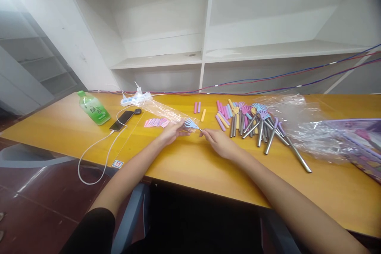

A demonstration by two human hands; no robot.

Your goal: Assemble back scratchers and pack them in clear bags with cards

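My right hand (218,142) pinches the thin metal shaft of a back scratcher, just behind its light blue claw-shaped head (191,123). My left hand (173,131) has its fingers closed around the mouth of a long clear plastic bag (160,110), and the blue head lies at that opening. The bag stretches away to the upper left across the table. Close beyond my hands lie a yellow grip sleeve (203,115) and two short pink and purple sleeves (197,107). To the right is a pile of back scratchers (260,127) with metal handles and coloured heads.
Small pink and purple cards (156,122) lie left of my hands. Farther left are a phone (123,121) with a white cable, a green tea bottle (94,108) and a power strip (135,99). Crumpled clear plastic (309,131) covers the table's right side. Shelves stand behind.
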